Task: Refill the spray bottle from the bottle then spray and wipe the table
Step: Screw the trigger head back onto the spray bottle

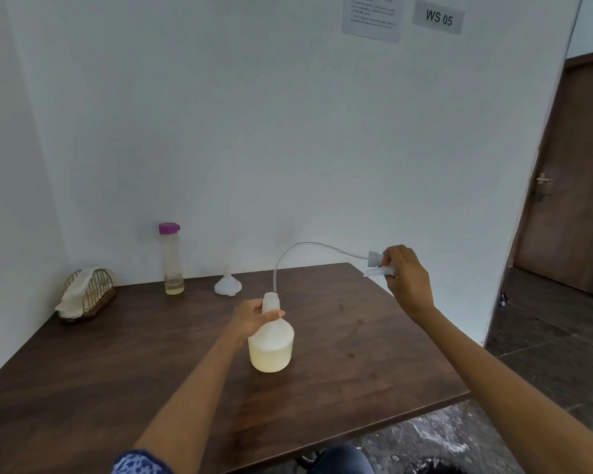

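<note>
**Q:** What are your hands doing in this panel?

**A:** My left hand (254,318) is gripping the neck of the spray bottle (271,340), fingers curled round it, while the bottle is standing upright on the table (356,336), about half full of pale liquid. My right hand (404,271) is pinching the spray head (377,263) up and to the right; its dip tube (288,258) is arching down, its tip hanging just above the open mouth.

**Q:** How is each piece likely handling?

**A:** I am judging the bottle light and thin-walled, so holding the stiffer neck is steadying it without squeezing. The tube looks springy and probably wet, so I am controlling it from the rigid head.

**Q:** And the supply?

**A:** The purple-capped bottle (172,261) and the funnel (228,285) are standing near the wall, with a cloth in the wire basket (88,292).
</note>
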